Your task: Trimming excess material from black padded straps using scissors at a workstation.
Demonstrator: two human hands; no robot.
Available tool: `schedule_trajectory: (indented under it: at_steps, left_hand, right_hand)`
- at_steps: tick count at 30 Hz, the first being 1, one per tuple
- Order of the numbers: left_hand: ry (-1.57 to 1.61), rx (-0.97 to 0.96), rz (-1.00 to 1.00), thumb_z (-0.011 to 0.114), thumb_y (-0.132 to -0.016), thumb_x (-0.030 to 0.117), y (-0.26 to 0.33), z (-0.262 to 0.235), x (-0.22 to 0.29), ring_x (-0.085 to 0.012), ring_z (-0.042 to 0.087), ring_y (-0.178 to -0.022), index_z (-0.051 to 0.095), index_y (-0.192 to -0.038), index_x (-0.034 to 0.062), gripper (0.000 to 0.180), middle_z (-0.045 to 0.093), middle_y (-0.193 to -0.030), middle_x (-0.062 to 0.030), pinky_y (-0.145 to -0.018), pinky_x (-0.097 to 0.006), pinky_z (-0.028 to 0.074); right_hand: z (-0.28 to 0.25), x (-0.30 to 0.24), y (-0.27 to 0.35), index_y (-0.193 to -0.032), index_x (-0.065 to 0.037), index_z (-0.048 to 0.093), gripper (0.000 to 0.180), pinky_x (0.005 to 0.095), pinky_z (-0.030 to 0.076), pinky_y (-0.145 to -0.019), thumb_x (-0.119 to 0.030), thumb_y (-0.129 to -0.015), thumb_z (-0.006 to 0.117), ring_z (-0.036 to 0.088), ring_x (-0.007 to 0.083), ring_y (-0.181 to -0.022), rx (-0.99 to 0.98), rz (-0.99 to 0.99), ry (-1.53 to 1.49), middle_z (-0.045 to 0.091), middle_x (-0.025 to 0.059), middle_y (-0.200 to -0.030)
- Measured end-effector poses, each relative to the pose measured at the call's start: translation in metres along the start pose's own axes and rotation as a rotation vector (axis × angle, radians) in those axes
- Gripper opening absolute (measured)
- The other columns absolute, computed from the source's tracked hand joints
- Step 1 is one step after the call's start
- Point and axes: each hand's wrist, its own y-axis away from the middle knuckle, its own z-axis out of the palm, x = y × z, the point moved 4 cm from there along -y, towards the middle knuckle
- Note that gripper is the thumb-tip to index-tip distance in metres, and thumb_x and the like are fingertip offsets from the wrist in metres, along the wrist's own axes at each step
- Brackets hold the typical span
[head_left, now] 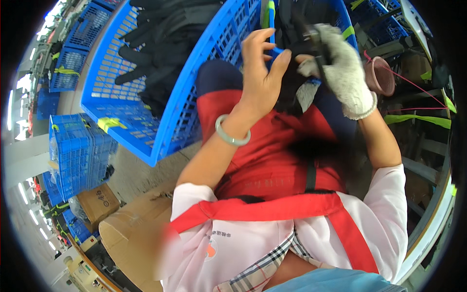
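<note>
My left hand (260, 73), bare with a pale bangle at the wrist, is raised in front of my lap with its thumb and fingers apart. Nothing shows between them. A white knit glove covers my right hand (340, 70), which is closed around a dark narrow tool (318, 53), too blurred to name exactly. A small crumpled silvery-white piece (307, 93) lies just below the glove. Beyond both hands, black fabric-like pieces (292, 19) fill a blue crate (344, 14).
On my left stands a large blue plastic crate (165, 129) heaped with black strips (160, 44). Further left are stacked blue crates (73, 151) and a cardboard box (97, 202). A pink round tub (380, 75) stands at my right, near a pink cord (413, 83) and a yellow-green strip (418, 120).
</note>
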Motion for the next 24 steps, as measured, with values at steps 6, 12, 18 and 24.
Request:
schedule_trajectory:
  at_steps: [6,12,18,24]
  left_hand:
    - [0.219,-0.478,-0.061,0.068,-0.087,0.011,0.018,-0.001,0.056,-0.0184,0.06,-0.095,0.065,-0.104,0.0003,0.02,0.065,-0.101,-0.0108,-0.085,-0.03,0.046]
    - [0.65,-0.18,-0.427,0.071,-0.088,0.014,0.002,0.005,0.033,-0.0121,0.062,-0.071,0.062,-0.114,0.0011,0.031,0.067,-0.088,-0.006,-0.062,-0.022,0.047]
    - [0.771,0.155,-0.505,0.068,-0.086,0.0,0.019,-0.045,-0.001,-0.0209,0.064,-0.098,0.059,-0.113,0.0026,0.029,0.063,-0.105,-0.0079,-0.086,-0.032,0.054]
    - [0.844,0.228,-0.565,0.068,-0.083,-0.006,0.036,-0.071,-0.018,-0.0193,0.063,-0.1,0.057,-0.119,0.004,0.039,0.063,-0.109,-0.0061,-0.09,-0.034,0.054]
  right_hand:
    - [-0.098,-0.017,0.014,-0.121,0.002,0.056,0.046,0.0318,0.055,-0.074,-0.009,-0.08,0.074,0.065,0.0203,-0.089,0.636,-0.011,-0.164,0.066,0.0115,-0.097]
    - [0.047,-0.018,0.051,-0.127,0.0,0.049,0.042,0.0307,0.052,-0.057,-0.026,-0.095,0.056,0.061,0.0176,-0.059,0.124,0.585,-1.008,0.063,0.0114,-0.089]
    - [0.066,-0.002,0.066,-0.111,-0.003,0.052,0.026,0.0206,0.05,-0.053,-0.007,-0.088,0.063,0.065,0.0121,-0.074,-0.18,0.755,-0.799,0.065,0.0052,-0.089]
    - [0.065,0.005,0.092,-0.123,0.001,0.049,0.038,0.027,0.052,-0.068,-0.007,-0.089,0.063,0.068,0.0136,-0.077,-0.399,0.642,-0.569,0.066,0.0089,-0.089]
